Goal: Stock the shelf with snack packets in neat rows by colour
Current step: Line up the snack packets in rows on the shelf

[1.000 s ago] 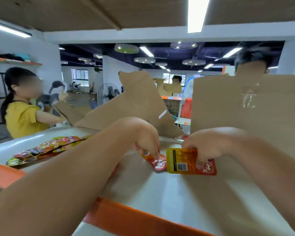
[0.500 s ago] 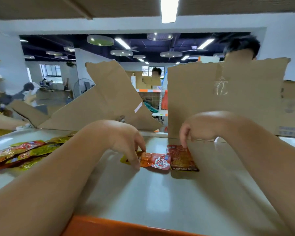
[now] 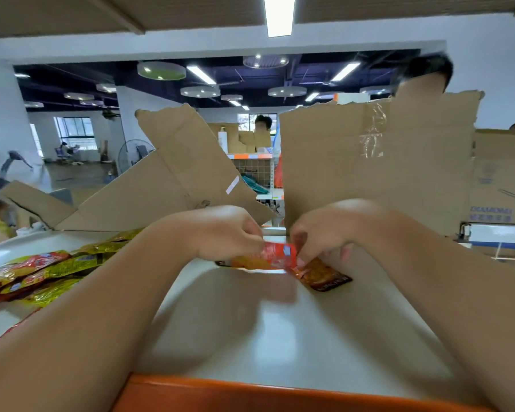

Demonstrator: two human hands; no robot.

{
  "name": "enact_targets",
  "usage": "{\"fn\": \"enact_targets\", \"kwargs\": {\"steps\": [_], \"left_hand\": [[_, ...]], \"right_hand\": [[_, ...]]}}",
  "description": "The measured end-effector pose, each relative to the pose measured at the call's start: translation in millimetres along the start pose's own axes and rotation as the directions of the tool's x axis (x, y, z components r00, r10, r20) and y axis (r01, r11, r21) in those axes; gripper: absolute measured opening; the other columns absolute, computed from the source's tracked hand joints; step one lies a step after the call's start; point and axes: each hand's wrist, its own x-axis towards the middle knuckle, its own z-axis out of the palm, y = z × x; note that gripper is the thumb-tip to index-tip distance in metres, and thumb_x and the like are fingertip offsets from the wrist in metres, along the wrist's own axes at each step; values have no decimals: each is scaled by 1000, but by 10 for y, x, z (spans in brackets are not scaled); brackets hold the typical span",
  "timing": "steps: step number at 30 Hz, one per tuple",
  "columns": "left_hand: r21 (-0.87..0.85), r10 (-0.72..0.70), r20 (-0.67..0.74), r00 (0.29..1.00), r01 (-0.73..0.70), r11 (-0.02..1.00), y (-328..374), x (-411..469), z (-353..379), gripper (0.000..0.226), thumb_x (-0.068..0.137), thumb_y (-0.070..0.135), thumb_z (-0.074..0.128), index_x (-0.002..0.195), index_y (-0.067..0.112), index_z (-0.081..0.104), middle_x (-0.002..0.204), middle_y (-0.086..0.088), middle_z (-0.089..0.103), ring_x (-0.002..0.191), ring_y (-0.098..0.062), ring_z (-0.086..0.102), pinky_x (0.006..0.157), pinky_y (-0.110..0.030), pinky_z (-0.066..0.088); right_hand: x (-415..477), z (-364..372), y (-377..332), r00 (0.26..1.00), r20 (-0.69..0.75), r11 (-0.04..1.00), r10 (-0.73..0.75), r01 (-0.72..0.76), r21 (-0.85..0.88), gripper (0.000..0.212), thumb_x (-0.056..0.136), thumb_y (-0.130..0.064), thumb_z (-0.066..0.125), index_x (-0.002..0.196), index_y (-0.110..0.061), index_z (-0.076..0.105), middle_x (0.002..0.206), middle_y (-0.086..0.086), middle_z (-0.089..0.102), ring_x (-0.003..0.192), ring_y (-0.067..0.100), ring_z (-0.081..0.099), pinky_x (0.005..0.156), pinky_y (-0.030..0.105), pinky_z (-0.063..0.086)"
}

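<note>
Nearest me is the one orange lip (image 3: 250,394) of the shelf (image 3: 250,346), with smooth pale board behind it. Two bare forearms reach across it to the far middle.

The left hand (image 3: 220,233) is clamped on a red packet (image 3: 275,257), fingers curled over its left end, and the packet looks raised a little off the board. The right hand (image 3: 324,233) has its fingers curled down where that packet meets a brown packet (image 3: 327,276). I cannot tell whether it pinches either one or only presses. The brown packet lies flat but skewed, one corner pointing near and right.

To my eye the likely slip is a crooked row. If the red packet goes down as it hangs, it would overlap the skewed brown one. Glossy wrappers on smooth board should slide at a nudge. The left forearm also passes just beside the pile (image 3: 42,275) on the left, and a careless pull back could scatter it. That pile mixes red and yellow, so the colours could end up jumbled.

Counting: two hands and two packets between them. The pile overlaps too much to number.

At the far edge stand two cardboard sheets, the left sheet (image 3: 167,185) and the right sheet (image 3: 369,162), with one printed carton (image 3: 503,188) far right. Three heads show beyond.
</note>
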Motion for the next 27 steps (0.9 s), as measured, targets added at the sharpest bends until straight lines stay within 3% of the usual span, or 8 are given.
{"fn": "enact_targets", "kwargs": {"steps": [3, 6, 9, 12, 17, 20, 23, 27], "left_hand": [[51, -88, -32, 996, 90, 995, -157, 27, -26, 22, 90, 27, 51, 75, 15, 63, 72, 2, 53, 66, -16, 47, 62, -33, 41], [185, -186, 82, 979, 168, 968, -238, 8, -18, 18, 97, 37, 60, 103, 31, 75, 103, 12, 69, 94, -12, 64, 89, -33, 55], [206, -186, 175, 967, 149, 967, -205, -15, -51, 45, 85, 61, 72, 124, 39, 67, 116, 14, 64, 108, -12, 63, 99, -33, 52], [264, -175, 228, 958, 112, 958, -156, -16, -68, 70, 73, 60, 84, 136, 41, 60, 118, 14, 60, 109, -13, 61, 97, -31, 52], [242, -146, 185, 972, 99, 965, -146, 53, 4, 63, 75, 55, 84, 133, 41, 62, 101, 21, 54, 102, -13, 58, 92, -31, 51], [170, -131, 145, 981, 106, 980, -103, 36, 14, 65, 74, 56, 86, 132, 41, 60, 106, 18, 58, 99, -13, 58, 84, -29, 49], [118, -114, 78, 990, 105, 987, 24, 5, 3, 57, 76, 51, 85, 127, 39, 63, 112, 13, 65, 99, -11, 62, 85, -28, 52], [11, -66, -71, 995, 67, 998, 365, -43, 17, 40, 77, 47, 85, 111, 42, 65, 106, 15, 68, 92, -7, 64, 78, -29, 54]], "right_hand": [[21, 4, 62, 1000, -13, 999, -12, 12, 33, 16, 91, -35, 72, 87, -28, 57, 95, 3, 59, 94, 21, 64, 77, 43, 60], [26, 16, 42, 1000, -15, 1000, -3, 4, 3, 29, 84, -53, 74, 85, -28, 59, 94, 6, 63, 98, 26, 66, 68, 35, 59], [33, 19, -3, 1000, -15, 999, -22, 22, -31, 40, 76, -54, 81, 92, -22, 61, 105, 7, 65, 98, 27, 66, 65, 36, 59], [57, 16, -27, 999, -18, 998, -40, 38, -58, 42, 79, -40, 83, 106, -15, 62, 106, 8, 65, 80, 20, 60, 59, 34, 53], [57, 14, -10, 1000, -12, 997, -6, 5, -83, 40, 79, -29, 83, 110, -18, 61, 112, 11, 62, 88, 25, 63, 66, 37, 57], [30, -14, 13, 1000, 15, 996, -3, 4, -89, 42, 80, -26, 82, 115, -12, 64, 118, 18, 65, 92, 26, 64, 60, 31, 53], [-89, -91, 126, 999, 34, 1000, 5, -6, 19, 45, 82, -21, 80, 121, -7, 61, 126, 21, 63, 86, 25, 61, 68, 35, 56], [-541, -110, 422, 980, -201, 1000, 3, 0, 14, 39, 74, -35, 83, 108, -27, 64, 103, 1, 68, 83, 18, 65, 62, 27, 50]]}}
